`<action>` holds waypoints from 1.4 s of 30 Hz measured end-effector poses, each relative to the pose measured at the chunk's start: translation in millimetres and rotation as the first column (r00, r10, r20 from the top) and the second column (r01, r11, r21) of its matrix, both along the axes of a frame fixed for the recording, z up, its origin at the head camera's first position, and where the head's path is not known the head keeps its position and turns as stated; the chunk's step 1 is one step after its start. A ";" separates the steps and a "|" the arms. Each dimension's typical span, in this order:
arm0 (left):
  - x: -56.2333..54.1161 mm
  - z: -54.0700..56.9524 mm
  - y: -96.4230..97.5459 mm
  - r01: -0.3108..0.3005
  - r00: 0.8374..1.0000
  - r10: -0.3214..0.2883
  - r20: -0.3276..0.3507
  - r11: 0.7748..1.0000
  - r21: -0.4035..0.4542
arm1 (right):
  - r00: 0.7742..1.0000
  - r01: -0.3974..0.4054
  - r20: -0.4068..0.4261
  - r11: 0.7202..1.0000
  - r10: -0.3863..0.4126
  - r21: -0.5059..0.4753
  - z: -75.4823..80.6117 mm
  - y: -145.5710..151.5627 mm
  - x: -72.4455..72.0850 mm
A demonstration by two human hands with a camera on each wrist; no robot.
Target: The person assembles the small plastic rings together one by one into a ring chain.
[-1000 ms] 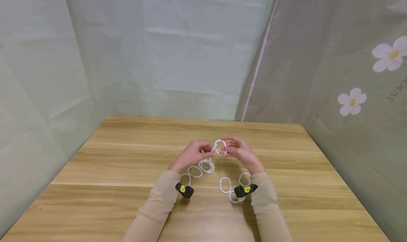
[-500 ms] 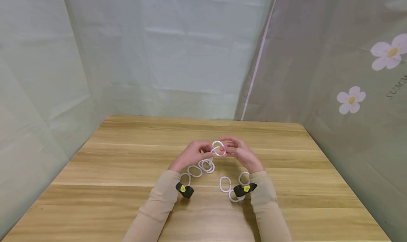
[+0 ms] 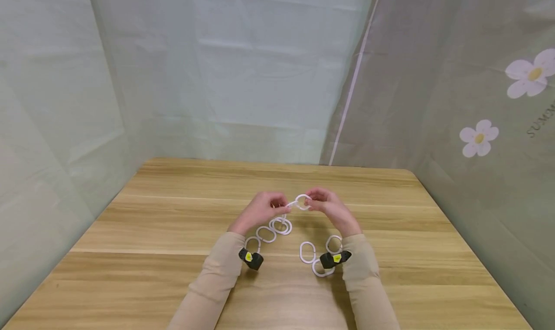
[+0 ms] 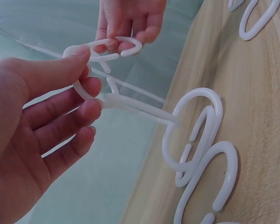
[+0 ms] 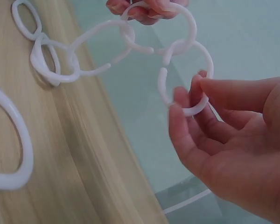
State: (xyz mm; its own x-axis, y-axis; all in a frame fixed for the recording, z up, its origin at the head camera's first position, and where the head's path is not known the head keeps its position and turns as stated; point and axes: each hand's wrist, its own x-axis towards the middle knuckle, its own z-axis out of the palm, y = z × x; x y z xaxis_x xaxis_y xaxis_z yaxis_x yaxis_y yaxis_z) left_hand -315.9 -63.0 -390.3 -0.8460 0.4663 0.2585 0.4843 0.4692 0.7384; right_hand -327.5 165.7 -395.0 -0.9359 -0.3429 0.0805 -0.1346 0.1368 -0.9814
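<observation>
Both hands are raised above the table, facing each other. My left hand [image 3: 263, 210] pinches a white plastic split ring [image 5: 192, 23] between thumb and fingers. From that ring a chain of similar rings runs down to the table; one hanging link [image 5: 86, 36] shows in the right wrist view. My right hand [image 3: 330, 209] pinches another split ring [image 5: 210, 60] by its lower side, thumb against fingers. This ring is hooked through the one in my left hand, its gap facing away from the right palm.
Several chain rings [image 3: 258, 232] lie on the wooden table [image 3: 173, 272] beside the left wrist. Three more rings [image 3: 301, 253] lie near the right wrist, partly behind its black camera [image 3: 331, 260]. Pale curtains [image 3: 260, 79] stand behind and at both sides.
The right-hand ring first moved left over the left-hand ring, then back right, and now hangs linked with it. My right fingers have drawn in closer together; the left hand has barely moved.
</observation>
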 end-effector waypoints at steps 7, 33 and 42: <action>-0.4 -1.6 -1.0 0.000 1.000 0.000 -0.010 1.000 0.011 | 0.978 0.169 -0.157 0.965 -0.138 0.201 7.2 -8.2 4.4; 1.9 -1.2 0.8 0.121 0.975 -0.129 0.181 0.991 0.054 | 0.753 0.198 -0.633 0.855 0.179 0.478 20.6 -14.4 14.3; 1.9 -2.6 4.4 0.075 0.972 -0.081 0.221 0.996 0.037 | 0.843 0.080 -0.513 0.905 0.161 0.417 20.8 -19.7 14.6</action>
State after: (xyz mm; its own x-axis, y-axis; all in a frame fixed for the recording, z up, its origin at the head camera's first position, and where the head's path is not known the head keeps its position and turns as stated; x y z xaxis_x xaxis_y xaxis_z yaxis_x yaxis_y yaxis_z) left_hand -314.0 -58.6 -392.8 -0.8449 0.5287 0.0816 0.3407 0.4142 0.8440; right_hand -313.0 145.9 -374.2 -0.7740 -0.4931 0.3972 -0.6240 0.4878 -0.6104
